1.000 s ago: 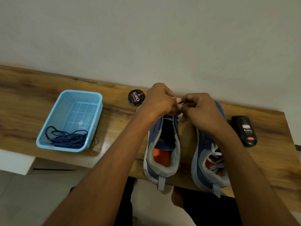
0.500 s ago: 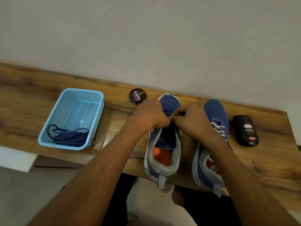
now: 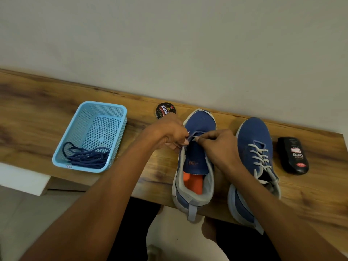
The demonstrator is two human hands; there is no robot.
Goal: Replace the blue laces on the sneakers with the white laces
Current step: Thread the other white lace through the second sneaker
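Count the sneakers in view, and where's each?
2. The left sneaker sits mid-bench under both hands, barely laced. The right sneaker stands beside it, near the black bottle, already laced white. None seems hidden.

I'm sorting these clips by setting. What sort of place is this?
Probably a home shoe-care spot: a wooden shelf against a plain wall, with sneakers, a polish tin and a polish bottle on it.

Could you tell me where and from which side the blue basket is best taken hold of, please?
Take the blue basket by its bare far rim or right wall, coming from above. It sits upright and open-topped, and the blue laces lie bunched at its near end, so a grip there stays clear of them.
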